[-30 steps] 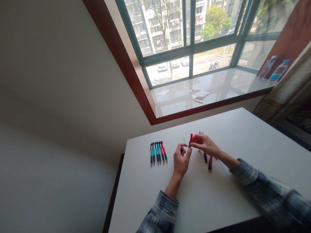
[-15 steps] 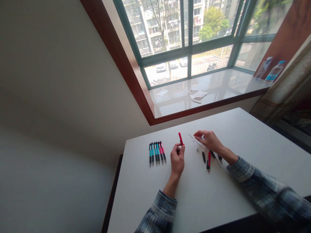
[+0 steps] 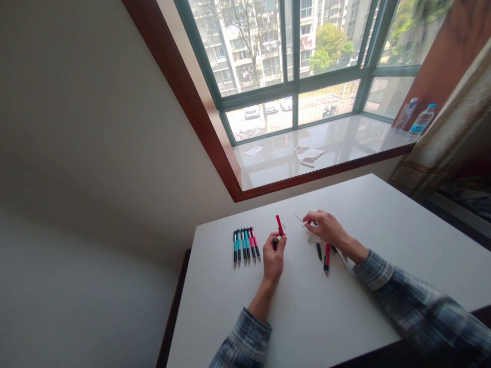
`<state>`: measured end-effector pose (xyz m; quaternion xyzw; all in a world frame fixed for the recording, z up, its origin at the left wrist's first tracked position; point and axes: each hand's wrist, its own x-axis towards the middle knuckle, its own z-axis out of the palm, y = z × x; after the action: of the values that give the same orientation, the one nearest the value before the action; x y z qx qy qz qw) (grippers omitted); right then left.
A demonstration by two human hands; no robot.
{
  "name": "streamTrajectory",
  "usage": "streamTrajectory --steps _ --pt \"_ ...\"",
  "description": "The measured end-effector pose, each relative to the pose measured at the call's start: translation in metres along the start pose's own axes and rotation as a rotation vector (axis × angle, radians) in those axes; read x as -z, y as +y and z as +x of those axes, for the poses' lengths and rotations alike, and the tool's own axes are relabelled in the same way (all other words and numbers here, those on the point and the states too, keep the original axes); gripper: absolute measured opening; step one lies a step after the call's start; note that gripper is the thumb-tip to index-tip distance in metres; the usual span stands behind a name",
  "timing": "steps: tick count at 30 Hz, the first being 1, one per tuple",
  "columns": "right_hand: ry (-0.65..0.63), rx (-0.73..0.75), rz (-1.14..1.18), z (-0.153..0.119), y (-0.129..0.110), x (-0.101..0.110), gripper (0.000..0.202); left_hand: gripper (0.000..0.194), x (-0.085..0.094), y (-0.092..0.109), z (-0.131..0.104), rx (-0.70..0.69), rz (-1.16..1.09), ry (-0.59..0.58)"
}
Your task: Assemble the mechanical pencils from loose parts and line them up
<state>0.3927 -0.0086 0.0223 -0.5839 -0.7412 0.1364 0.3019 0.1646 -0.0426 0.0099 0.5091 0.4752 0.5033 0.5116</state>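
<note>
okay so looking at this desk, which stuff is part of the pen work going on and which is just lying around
In use:
left hand holding a red pen barrel
right hand on a thin refill
loose pen parts
row of finished pens

Lying about:
cloth and paper scrap on the windowsill
two bottles

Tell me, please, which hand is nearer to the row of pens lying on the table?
Left. The left hand sits just right of the row of pens, holding a red pen barrel; the right hand is farther right, among loose parts.
</note>
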Motion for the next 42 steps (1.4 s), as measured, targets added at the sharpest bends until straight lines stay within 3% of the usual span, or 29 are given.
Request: streamTrajectory --steps 5,15,25,42 --pt "0.026 0.038 -0.008 0.001 -0.005 -0.003 0.015 0.045 0.003 -0.005 0.005 0.03 -0.041 0.034" --pt "-0.086 0.178 0.036 0.007 0.006 -0.006 0.024 0.044 0.004 -0.003 0.002 0.027 -0.016 0.019" --pt "-0.117 0.142 0.058 0.01 0.003 -0.011 0.02 0.046 0.004 -0.003 0.002 0.033 -0.002 0.005" --pt "-0.151 0.237 0.056 0.009 0.003 -0.008 0.02 0.042 0.001 0.002 -0.001 0.024 0.003 -0.007"
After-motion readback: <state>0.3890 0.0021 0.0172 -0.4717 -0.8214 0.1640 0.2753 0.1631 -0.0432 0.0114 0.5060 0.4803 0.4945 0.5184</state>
